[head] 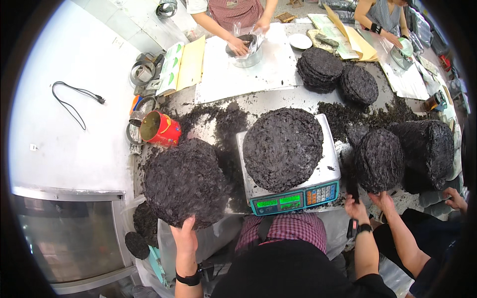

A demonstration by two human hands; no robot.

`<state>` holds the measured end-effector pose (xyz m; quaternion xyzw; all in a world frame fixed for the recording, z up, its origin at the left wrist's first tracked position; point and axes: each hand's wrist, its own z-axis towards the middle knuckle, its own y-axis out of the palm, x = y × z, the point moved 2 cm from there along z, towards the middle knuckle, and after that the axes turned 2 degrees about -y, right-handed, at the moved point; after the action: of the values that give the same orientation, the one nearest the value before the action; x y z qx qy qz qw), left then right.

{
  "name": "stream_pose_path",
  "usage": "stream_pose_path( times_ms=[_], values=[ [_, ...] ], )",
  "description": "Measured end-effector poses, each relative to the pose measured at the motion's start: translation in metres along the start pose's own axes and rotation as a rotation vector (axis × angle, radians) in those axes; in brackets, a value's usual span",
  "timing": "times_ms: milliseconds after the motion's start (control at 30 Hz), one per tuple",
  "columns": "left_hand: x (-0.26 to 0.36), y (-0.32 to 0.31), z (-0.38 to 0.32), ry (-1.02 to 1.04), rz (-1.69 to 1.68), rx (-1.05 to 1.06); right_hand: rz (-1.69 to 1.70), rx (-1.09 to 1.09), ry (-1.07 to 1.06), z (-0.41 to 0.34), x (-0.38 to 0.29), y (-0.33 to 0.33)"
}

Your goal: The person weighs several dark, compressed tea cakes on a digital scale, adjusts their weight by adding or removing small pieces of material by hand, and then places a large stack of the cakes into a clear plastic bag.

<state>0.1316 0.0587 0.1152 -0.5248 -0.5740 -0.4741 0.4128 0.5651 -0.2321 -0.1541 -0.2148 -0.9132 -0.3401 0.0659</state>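
Note:
My left hand [185, 235] grips the lower edge of a large round cake of dark dried seaweed [186, 182], with the thumb on its face. The cake is tilted up, left of the digital scale [329, 164]. Another round seaweed cake [283, 149] lies on the scale's metal pan, and the green displays are lit. Right of the scale, my right hand [356, 208] holds a dark, thin piece of seaweed [352, 182], seen nearly edge-on and blurred. Close beside it, a co-worker's hand [383, 203] touches the bottom of a stack of seaweed cakes [380, 160].
A red tin [162, 129] and metal rings [142, 72] stand at the left. Further seaweed stacks [320, 69] [425, 154] and loose flakes [233, 121] lie on the table. Across it, a person presses seaweed into a lined round mould [249, 59]; another handles a container [401, 59].

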Motion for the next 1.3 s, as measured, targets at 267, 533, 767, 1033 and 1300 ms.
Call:
stream_pose_path(
  times_ms=[267, 533, 767, 1033, 1300],
  values=[
    [-0.035, 0.003, 0.013, 0.094, 0.256, -0.109, -1.111, -0.168, -0.856, -0.061, 0.153, 0.162],
    [-0.028, 0.044, 0.021, 0.178, 0.402, -0.269, -1.715, -0.036, -1.408, -0.026, 0.189, 0.225],
    [-0.05, 0.112, 0.032, 0.119, 0.488, -0.611, -1.467, -0.131, -0.605, 0.018, 0.17, 0.227],
    [-0.059, 0.066, 0.05, -0.028, 0.246, -0.086, -1.149, -0.322, -0.654, 0.084, 0.19, 0.313],
    [-0.047, 0.045, 0.055, 0.006, 0.168, 0.23, -1.474, 0.268, -0.67, 0.277, 0.094, 0.35]
  ],
)
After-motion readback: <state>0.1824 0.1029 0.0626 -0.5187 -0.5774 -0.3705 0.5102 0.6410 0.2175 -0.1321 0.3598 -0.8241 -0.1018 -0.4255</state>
